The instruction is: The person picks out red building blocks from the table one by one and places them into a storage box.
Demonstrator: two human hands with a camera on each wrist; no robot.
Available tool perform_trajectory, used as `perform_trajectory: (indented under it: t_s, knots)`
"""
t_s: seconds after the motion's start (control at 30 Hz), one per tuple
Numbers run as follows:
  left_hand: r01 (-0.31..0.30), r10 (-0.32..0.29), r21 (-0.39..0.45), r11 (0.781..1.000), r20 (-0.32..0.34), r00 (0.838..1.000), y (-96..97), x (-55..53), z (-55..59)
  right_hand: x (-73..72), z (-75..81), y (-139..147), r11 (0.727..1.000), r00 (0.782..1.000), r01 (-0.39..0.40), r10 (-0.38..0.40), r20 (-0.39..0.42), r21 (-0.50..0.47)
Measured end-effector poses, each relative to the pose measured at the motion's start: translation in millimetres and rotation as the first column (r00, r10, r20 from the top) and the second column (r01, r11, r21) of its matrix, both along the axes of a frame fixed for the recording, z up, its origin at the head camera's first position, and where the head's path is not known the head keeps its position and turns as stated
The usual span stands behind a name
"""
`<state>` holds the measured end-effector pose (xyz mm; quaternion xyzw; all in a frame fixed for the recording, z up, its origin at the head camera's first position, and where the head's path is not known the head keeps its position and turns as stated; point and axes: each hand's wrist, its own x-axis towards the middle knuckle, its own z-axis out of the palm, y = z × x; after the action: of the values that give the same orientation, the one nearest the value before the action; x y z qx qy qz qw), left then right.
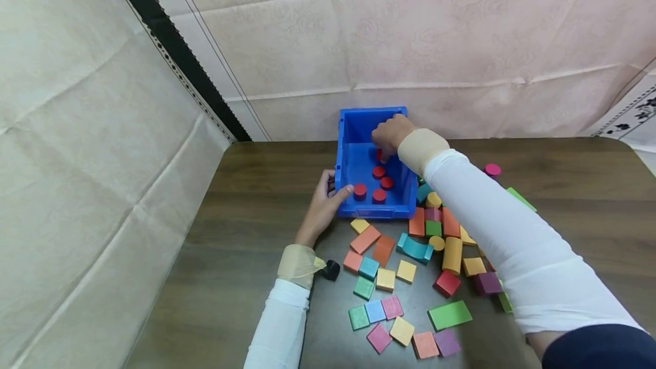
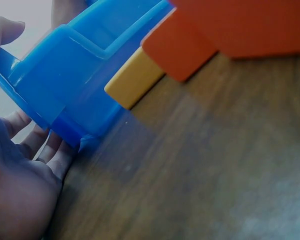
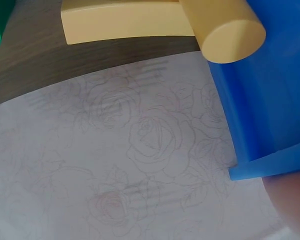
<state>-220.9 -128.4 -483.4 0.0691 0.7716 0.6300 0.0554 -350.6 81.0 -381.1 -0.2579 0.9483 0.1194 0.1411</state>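
A blue plastic bin (image 1: pixel 349 155) stands at the table's far edge, with several red cylinder blocks (image 1: pixel 378 172) on its floor. My left hand (image 1: pixel 323 206) grips the bin's left wall, thumb over the rim and fingers against the outside. The left wrist view shows those fingers (image 2: pixel 55 150) under the bin's corner. Reaching in over the right wall, my right hand (image 1: pixel 393 132) points its bent fingers down and pinches another red cylinder block (image 1: pixel 379 154), partly hidden by the fingers. In the right wrist view only a bit of that hand (image 3: pixel 290 200) shows beside the blue rim (image 3: pixel 270 167).
Several coloured blocks lie in front and right of the bin, among them a teal arch (image 1: pixel 414 248), a yellow cylinder (image 1: pixel 452 255) and a green block (image 1: pixel 449 315). A magenta cylinder (image 1: pixel 492 170) stands beyond my right forearm. A patterned cloth (image 1: pixel 461 44) hangs behind the table.
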Motion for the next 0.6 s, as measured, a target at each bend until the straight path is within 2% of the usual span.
perform_trajectory:
  t_s: [0.27,0.5,0.6]
  knots:
    - [0.003,-0.002,0.018,1.000,-0.011,1.000,-0.7,-4.8,0.5,-4.5,1.5,1.5,0.998,1.000,-0.008,0.007,-0.022,-0.055]
    - [0.014,-0.014,0.010,1.000,-0.004,1.000,-2.0,-2.6,-0.5,-2.8,2.2,2.7,0.988,0.999,0.032,-0.028,0.025,-0.149]
    - [0.010,-0.009,0.016,1.000,-0.010,1.000,-1.2,-3.5,-1.5,-2.2,4.1,2.5,0.983,0.999,0.035,-0.033,0.017,-0.182]
